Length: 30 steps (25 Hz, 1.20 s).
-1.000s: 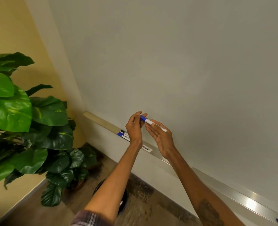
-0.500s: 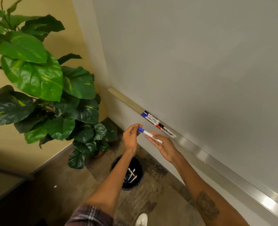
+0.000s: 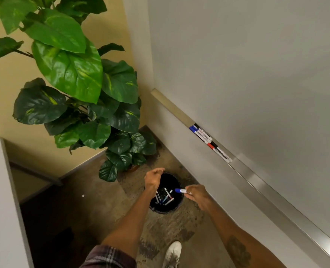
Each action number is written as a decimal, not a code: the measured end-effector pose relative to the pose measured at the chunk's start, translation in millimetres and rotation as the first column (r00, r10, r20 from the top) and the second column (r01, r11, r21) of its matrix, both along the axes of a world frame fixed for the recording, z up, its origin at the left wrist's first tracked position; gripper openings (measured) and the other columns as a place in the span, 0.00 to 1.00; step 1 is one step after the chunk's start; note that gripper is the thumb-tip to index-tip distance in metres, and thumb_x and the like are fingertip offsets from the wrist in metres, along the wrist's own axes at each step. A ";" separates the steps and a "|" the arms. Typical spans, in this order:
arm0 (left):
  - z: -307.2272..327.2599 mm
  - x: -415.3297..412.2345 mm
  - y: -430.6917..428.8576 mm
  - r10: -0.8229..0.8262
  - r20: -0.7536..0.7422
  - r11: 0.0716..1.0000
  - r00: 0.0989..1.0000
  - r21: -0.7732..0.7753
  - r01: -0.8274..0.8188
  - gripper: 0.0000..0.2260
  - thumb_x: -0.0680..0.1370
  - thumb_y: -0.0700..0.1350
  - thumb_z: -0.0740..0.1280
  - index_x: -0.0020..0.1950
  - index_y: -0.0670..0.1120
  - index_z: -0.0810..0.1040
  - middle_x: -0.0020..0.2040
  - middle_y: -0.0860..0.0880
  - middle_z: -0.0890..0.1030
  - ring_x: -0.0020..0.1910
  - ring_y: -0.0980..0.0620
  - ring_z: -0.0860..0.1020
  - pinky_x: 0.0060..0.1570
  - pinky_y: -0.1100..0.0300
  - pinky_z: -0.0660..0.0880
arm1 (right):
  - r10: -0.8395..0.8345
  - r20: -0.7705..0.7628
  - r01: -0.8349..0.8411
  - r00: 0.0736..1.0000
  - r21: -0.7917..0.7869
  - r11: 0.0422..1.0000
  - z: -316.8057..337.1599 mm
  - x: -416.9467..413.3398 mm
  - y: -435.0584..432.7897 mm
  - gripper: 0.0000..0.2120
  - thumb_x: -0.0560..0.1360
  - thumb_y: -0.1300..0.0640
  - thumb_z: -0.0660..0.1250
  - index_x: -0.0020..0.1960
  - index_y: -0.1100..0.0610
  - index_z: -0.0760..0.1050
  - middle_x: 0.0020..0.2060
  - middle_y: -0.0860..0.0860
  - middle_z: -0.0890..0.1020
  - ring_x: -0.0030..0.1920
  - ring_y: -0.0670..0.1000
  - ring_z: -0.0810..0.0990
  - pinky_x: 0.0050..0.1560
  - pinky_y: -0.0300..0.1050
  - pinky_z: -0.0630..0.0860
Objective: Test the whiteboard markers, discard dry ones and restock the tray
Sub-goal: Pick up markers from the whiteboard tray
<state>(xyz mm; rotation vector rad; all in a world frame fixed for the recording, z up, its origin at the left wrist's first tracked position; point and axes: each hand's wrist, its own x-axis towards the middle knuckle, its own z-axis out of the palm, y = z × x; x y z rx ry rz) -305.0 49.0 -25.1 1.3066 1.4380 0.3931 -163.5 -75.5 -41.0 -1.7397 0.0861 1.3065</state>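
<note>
Whiteboard (image 3: 247,64): large, blank, fills the right of the view above a pale lower wall. Yellow wall (image 3: 15,84): meets it at the corner. Potted plant (image 3: 69,74): broad green leaves, standing in that corner. Floor (image 3: 106,206): mottled brown, with a white shoe (image 3: 172,252) at the lower edge. Tray (image 3: 257,182): long metal ledge under the board, the only surface in use. Bin (image 3: 170,179): black, round, on the floor just below the tray and beside the plant pot. Left hand (image 3: 153,177): above the bin's far left rim, fingers loosely curled, holding nothing. Right hand (image 3: 196,193): at the bin's right rim, fingertips pinching the blue-capped marker (image 3: 180,190), which lies roughly level with its cap pointing over the opening. Tray markers (image 3: 208,141): a short row with black, blue and red caps, lying end to end near the tray's left end. Discarded markers (image 3: 165,198): several, leaning in the bottom of the bin. Risk, as judged: the held marker sits close to the rim and not over the centre, so a release from here could clip the edge, bounce out and roll across the floor toward the plant; a level drop may also lodge across the markers already inside.
</note>
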 end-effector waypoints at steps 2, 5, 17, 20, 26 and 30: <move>-9.9 -6.5 3.2 0.022 -0.004 0.999 1.000 -0.034 -0.022 0.09 0.80 0.44 0.65 0.53 0.47 0.86 0.56 0.49 0.84 0.54 0.54 0.79 0.63 0.50 0.76 | 0.061 -0.039 -0.060 0.997 0.018 0.998 8.5 -9.7 15.5 0.05 0.77 0.70 0.65 0.51 0.67 0.78 0.55 0.65 0.77 0.54 0.62 0.79 0.55 0.49 0.77; -14.8 -6.1 7.7 0.023 0.005 0.998 1.000 -0.061 -0.022 0.08 0.80 0.45 0.65 0.48 0.52 0.85 0.52 0.52 0.84 0.56 0.52 0.80 0.63 0.48 0.76 | 0.202 0.018 -0.203 0.979 0.028 0.979 25.1 -11.0 39.7 0.19 0.80 0.59 0.65 0.70 0.62 0.70 0.63 0.60 0.75 0.55 0.59 0.79 0.54 0.49 0.80; 12.5 70.9 -39.7 -0.134 0.099 0.985 0.986 -0.097 0.144 0.09 0.81 0.43 0.64 0.55 0.46 0.84 0.55 0.48 0.84 0.55 0.50 0.80 0.54 0.55 0.78 | 0.237 0.256 -0.249 0.937 0.017 0.968 45.3 45.8 -22.9 0.12 0.80 0.56 0.65 0.61 0.60 0.78 0.58 0.58 0.81 0.51 0.56 0.84 0.54 0.50 0.82; 21.3 104.9 -70.0 -0.229 0.106 0.965 0.968 -0.105 0.240 0.10 0.81 0.44 0.64 0.56 0.46 0.84 0.56 0.48 0.84 0.55 0.50 0.80 0.49 0.59 0.77 | 0.227 0.333 -0.239 0.915 -0.006 0.971 54.9 69.3 -58.5 0.10 0.79 0.56 0.65 0.58 0.57 0.79 0.56 0.56 0.82 0.51 0.54 0.83 0.54 0.49 0.82; 44.2 169.2 -143.0 -0.497 0.086 0.865 0.864 -0.033 0.501 0.12 0.81 0.42 0.62 0.59 0.46 0.83 0.61 0.49 0.82 0.60 0.49 0.78 0.65 0.50 0.74 | 0.299 0.571 -0.280 0.764 -0.125 0.952 75.7 114.3 -143.3 0.12 0.79 0.56 0.64 0.59 0.56 0.81 0.58 0.51 0.82 0.58 0.52 0.79 0.62 0.45 0.74; 60.6 208.1 -203.3 -0.653 0.048 0.757 0.756 0.017 0.653 0.12 0.82 0.43 0.62 0.61 0.45 0.83 0.63 0.47 0.81 0.64 0.48 0.76 0.68 0.48 0.72 | 0.260 0.626 -0.203 0.735 -0.163 0.965 82.4 142.8 -211.4 0.13 0.79 0.56 0.65 0.61 0.56 0.80 0.61 0.52 0.81 0.61 0.52 0.78 0.65 0.45 0.72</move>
